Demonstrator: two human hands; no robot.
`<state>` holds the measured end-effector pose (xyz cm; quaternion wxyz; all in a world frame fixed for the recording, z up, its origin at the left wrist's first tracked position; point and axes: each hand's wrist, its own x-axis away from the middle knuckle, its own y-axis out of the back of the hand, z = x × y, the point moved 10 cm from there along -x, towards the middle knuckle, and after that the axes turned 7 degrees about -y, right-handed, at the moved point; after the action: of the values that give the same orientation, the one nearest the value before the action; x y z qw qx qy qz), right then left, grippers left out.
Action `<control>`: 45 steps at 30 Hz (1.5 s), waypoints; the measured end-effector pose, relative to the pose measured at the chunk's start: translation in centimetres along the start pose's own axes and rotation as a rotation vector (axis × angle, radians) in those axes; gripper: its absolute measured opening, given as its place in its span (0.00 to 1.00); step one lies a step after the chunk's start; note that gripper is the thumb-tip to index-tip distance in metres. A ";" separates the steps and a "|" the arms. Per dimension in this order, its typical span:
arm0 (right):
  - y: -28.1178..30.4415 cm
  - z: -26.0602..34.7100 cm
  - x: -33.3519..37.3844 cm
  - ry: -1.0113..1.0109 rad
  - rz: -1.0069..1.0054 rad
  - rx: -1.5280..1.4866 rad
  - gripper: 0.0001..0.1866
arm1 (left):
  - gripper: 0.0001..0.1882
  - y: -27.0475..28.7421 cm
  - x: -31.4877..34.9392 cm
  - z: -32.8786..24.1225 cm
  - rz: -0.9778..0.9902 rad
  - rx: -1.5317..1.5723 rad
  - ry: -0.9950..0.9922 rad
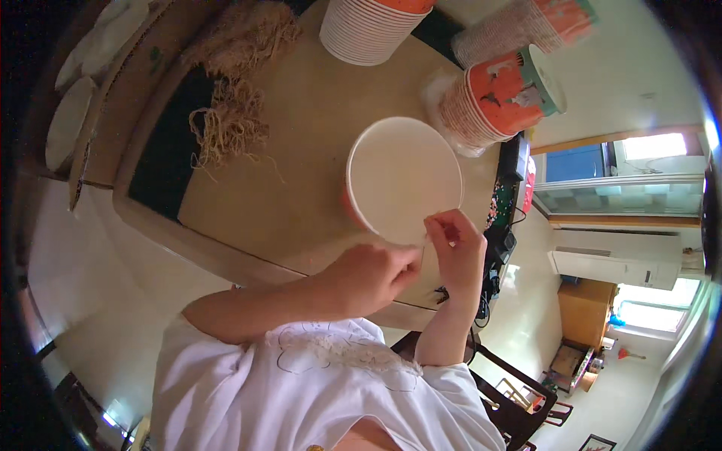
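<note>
A round paper bucket point(406, 177) stands on the table in front of me, its wide white rim facing up and a strip of orange side showing at the left. My left hand point(372, 276) is closed just below the bucket's near rim, thumb against the curled fingers. My right hand point(456, 242) pinches at the rim's near right side, thumb and forefinger together. Something very thin, perhaps a strand, seems to run between the two hands, too fine to make out. Whether either hand touches the rim cannot be told.
Stacked paper buckets point(372, 34) stand at the far edge, with more orange-and-green stacks point(504, 94) at the far right. A tangle of brown fibre strands point(233, 120) lies at the left. Beside the table is a cardboard box point(124, 90); dark chairs point(519, 398) are at the right.
</note>
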<state>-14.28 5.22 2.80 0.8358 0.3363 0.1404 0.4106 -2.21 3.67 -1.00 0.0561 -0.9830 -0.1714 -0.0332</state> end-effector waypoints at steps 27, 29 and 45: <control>-1.1 -1.6 -1.4 -0.054 0.075 -0.314 0.06 | 0.06 4.5 -3.2 -6.2 0.025 -0.865 -0.605; -1.4 -2.2 -1.5 -0.063 0.108 -0.259 0.07 | 0.05 3.9 -3.2 -6.8 -0.013 -0.929 -0.685; 1.2 0.6 1.1 0.213 -0.237 -0.032 0.04 | 0.08 3.5 -4.8 -4.7 -0.038 -0.742 -0.451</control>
<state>-14.01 6.40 4.09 0.8641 0.2583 0.2606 0.3445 -5.74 -1.83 2.89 -0.3406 -0.9159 -0.1737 0.1221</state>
